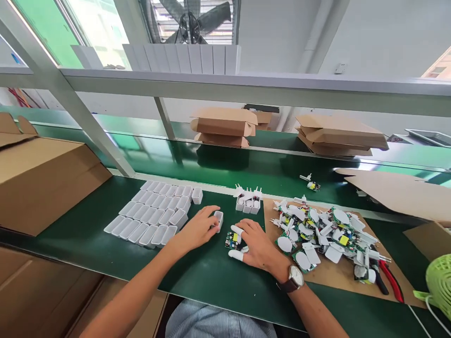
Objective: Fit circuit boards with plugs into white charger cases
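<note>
My left hand (201, 229) pinches a small white plastic case (219, 220) between thumb and fingers, just above the green bench. To its left stand rows of similar white open-topped cases (150, 210). My right hand (260, 245) wears white finger cots on the thumb and a finger and a watch at the wrist. Its fingers close around a small circuit board (232, 240) with a yellow component; part of the board is hidden behind the fingers. Behind both hands, several filled white cases (248, 204) with prongs on top stand together.
A pile of circuit boards with white parts (324, 230) covers a cardboard sheet (315, 278) on the right, with red-handled pliers (391, 280) beside it. A large cardboard box (49, 183) stands left. A green conveyor belt (218, 162) runs behind the bench, carrying flattened cartons (341, 134).
</note>
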### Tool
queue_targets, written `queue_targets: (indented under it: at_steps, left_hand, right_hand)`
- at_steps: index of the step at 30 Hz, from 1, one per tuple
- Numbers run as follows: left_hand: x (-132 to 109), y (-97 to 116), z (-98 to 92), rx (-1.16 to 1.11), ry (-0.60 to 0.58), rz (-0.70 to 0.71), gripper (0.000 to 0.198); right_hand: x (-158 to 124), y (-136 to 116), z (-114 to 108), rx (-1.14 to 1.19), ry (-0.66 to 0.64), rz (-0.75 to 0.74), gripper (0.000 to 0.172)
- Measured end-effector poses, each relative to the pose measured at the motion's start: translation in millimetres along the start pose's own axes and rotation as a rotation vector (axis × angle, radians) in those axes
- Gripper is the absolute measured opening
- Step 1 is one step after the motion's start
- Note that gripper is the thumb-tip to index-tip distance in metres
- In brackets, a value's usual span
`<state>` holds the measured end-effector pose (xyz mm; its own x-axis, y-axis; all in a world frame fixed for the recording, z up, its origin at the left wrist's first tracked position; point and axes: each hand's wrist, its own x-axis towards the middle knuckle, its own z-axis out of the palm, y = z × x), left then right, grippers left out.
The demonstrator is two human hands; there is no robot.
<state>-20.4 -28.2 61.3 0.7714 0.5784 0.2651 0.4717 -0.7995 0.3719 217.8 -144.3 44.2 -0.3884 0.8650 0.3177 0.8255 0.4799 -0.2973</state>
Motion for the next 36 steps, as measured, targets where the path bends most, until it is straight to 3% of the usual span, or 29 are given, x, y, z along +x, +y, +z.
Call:
queue_targets:
  at_steps: [3,7,10,14,18,22,25,27,30,33,36]
  left_hand:
    - [3.6,10.3,24.9,-0.199,-0.003,-0.034,0.006]
    - [8.0,10.1,48.8,-0.426,0.094,-0.109,0.011]
    - [6.0,7.5,55.5,-0.554,0.154,-0.196,0.039]
    - [-0.8,6.3,56.6,-0.648,0.121,-0.211,0.074]
    - [-1.3,6.1,60.5,-0.724,0.104,-0.239,0.079]
    - [1.9,5.7,63.7,-0.616,0.149,-0.370,0.085]
    - [1.3,6.1,62.3,-0.562,0.141,-0.319,0.099]
    - [-0.2,6.2,60.7,-0.592,0.129,-0.256,0.097]
    - [-1.5,5.2,57.2,-0.663,0.070,-0.211,0.102]
    - [0.0,5.4,51.8,-0.699,-0.108,-0.162,0.111]
    - [3.1,10.0,49.2,-0.687,-0.305,-0.108,0.094]
  right_hand:
    - [-4.3,5.3,-7.0,0.087,-0.131,0.022,0.061]
    - [-9.5,11.4,-3.9,0.062,-0.156,0.060,0.054]
    - [-11.8,16.1,1.8,0.069,-0.136,0.036,0.057]
    - [-12.3,21.7,5.1,0.151,-0.123,0.015,0.057]
    - [-11.0,22.0,-0.4,0.222,-0.112,0.019,0.057]
    - [-11.6,22.3,-8.1,0.238,-0.002,0.077,0.059]
    - [-11.8,25.7,-9.2,0.181,0.166,0.134,0.057]
    - [-11.0,27.8,-8.4,0.134,0.271,0.159,0.056]
    - [-9.2,27.8,-7.6,0.097,0.377,0.172,0.058]
    - [-7.4,24.2,-7.1,0.104,0.452,0.164,0.060]
    - [-6.0,19.6,-5.8,0.110,0.518,0.151,0.063]
